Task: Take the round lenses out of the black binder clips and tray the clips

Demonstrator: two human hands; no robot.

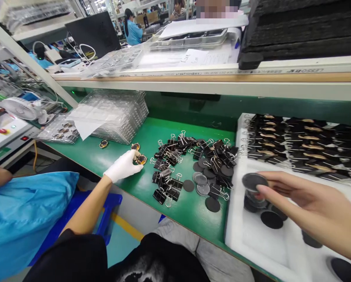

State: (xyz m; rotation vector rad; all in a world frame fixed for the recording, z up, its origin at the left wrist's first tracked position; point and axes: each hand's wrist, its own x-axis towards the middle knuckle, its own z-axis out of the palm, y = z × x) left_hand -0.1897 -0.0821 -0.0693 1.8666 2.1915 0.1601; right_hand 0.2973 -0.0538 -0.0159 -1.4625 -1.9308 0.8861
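My left hand (124,166), in a white glove, has its fingers closed on a small round gold-rimmed part (141,159) at the green table. Another such part (135,147) lies just behind it, and a third (103,143) lies farther left. My bare right hand (283,194) pinches a dark round disc (254,181) above the white foam tray (232,231). Below that disc, more black discs (271,219) rest in the tray. Between my hands lie many black binder clips (173,183), black discs (212,204) and clear discs (200,179).
Stacked clear plastic trays (116,117) stand at the back left. Clips in rows (310,137) fill the foam tray's back part. A shelf edge (193,84) crosses above the table. A person's blue sleeve (28,219) is close at the left.
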